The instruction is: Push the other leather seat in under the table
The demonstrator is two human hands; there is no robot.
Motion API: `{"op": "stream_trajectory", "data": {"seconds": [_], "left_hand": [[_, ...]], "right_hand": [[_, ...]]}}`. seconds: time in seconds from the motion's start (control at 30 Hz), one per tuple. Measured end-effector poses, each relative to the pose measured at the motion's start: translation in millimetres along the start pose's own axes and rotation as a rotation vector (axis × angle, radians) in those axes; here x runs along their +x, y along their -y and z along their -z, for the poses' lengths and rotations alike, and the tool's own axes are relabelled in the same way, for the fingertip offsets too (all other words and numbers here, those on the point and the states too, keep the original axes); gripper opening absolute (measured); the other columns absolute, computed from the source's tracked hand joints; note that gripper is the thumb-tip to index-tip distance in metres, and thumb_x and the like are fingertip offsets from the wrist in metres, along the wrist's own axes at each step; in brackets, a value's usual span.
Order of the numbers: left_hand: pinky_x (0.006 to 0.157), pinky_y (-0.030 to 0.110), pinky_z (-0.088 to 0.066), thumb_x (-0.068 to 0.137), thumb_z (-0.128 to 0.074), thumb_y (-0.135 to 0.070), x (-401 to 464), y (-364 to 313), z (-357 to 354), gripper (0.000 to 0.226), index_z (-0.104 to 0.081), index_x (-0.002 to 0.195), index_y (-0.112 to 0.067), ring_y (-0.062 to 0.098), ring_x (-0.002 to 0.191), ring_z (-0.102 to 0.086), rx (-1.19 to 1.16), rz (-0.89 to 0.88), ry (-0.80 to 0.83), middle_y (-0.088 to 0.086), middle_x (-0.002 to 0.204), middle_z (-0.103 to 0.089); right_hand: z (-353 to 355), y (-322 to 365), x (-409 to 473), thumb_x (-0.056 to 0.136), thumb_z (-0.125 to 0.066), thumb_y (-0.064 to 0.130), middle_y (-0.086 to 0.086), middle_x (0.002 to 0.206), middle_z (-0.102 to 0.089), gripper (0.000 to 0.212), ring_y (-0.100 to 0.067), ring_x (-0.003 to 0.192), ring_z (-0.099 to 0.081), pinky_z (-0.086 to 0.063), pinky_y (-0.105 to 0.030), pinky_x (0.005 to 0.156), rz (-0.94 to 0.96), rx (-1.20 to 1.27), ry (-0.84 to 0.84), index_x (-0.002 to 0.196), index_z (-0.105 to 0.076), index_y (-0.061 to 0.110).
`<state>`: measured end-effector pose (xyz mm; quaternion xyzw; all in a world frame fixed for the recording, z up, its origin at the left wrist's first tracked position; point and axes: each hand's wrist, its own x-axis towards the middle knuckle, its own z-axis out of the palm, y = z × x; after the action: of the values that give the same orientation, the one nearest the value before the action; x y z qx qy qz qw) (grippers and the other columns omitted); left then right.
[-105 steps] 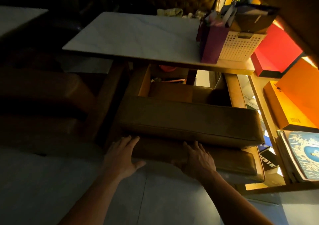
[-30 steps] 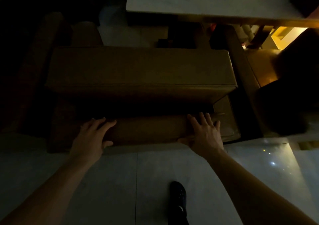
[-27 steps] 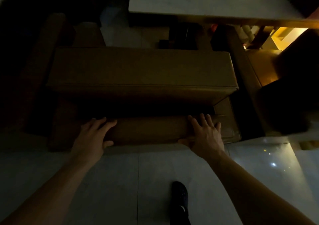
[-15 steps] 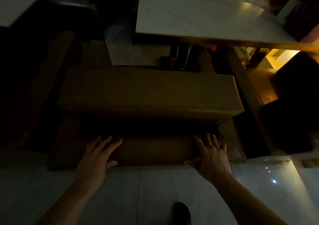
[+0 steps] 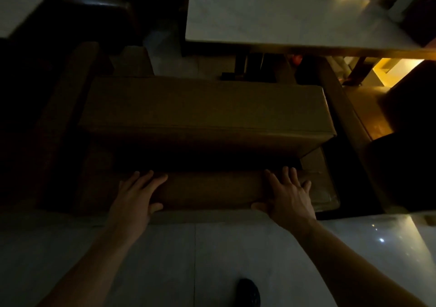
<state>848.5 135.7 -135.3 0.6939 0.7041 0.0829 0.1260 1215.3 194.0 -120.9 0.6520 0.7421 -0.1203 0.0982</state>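
Both hands lying flat, fingers straight: left hand (image 5: 135,197) and right hand (image 5: 289,196) pressing the lower seat cushion (image 5: 210,190) at 6 o'clock. Probably soft, bulky; gripping its front edge looks best.

nothing readable here tbh, way too dark. no text, labels, brands or numbers show on the brown chair (image 5: 205,108) in the middle or the pale table (image 5: 283,12) at the far right.
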Motion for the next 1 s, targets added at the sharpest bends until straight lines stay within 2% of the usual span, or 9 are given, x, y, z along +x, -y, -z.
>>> {"op": "stream_trajectory", "data": {"seconds": [0.1, 0.5, 0.73, 1.0], "left_hand": [[0.106, 0.052, -0.034, 0.077, -0.079, -0.031, 0.9, -3.1, 2.4, 0.074, -0.045, 0.142, -0.034, 0.036, 0.137, -0.031, -0.008, 0.002, -0.008, 0.005, 0.148, -0.045], [0.109, 0.051, -0.031, 0.083, -0.073, -0.034, -8.5, -12.3, 6.0, 0.07, -0.04, 0.145, -0.033, 0.033, 0.141, -0.023, 0.016, 0.047, 0.006, 0.004, 0.151, -0.038], [0.103, 0.049, -0.036, 0.078, -0.079, -0.029, -19.9, -10.2, 7.1, 0.07, -0.047, 0.14, -0.033, 0.033, 0.137, -0.029, -0.011, 0.057, 0.011, 0.004, 0.146, -0.045], [0.108, 0.051, -0.033, 0.078, -0.079, -0.029, -21.7, -6.8, 5.0, 0.07, -0.047, 0.14, -0.031, 0.033, 0.139, -0.027, -0.031, 0.047, 0.024, 0.004, 0.147, -0.044]], "right_hand": [[2.3, 0.1, 3.0, 0.075, -0.05, 0.083, -0.019, 0.164, -0.005, 0.104, -0.04, 0.151, 0.002, -0.012, -0.072, 0.114, -0.003, 0.006, 0.002, 0.156, -0.006, 0.034], [2.3, -0.1, -4.1, 0.075, -0.047, 0.084, -0.017, 0.163, -0.011, 0.102, -0.04, 0.15, -0.004, -0.017, -0.07, 0.114, 0.004, -0.025, -0.019, 0.155, -0.007, 0.034], [-1.6, 4.1, -21.2, 0.076, -0.045, 0.084, -0.018, 0.164, -0.009, 0.103, -0.04, 0.151, -0.003, -0.016, -0.07, 0.115, -0.006, -0.024, -0.015, 0.156, -0.006, 0.033], [-4.0, 5.8, -24.2, 0.077, -0.041, 0.085, -0.02, 0.164, -0.005, 0.103, -0.041, 0.151, -0.001, -0.016, -0.07, 0.114, 0.006, -0.063, -0.007, 0.156, -0.002, 0.031]]}}
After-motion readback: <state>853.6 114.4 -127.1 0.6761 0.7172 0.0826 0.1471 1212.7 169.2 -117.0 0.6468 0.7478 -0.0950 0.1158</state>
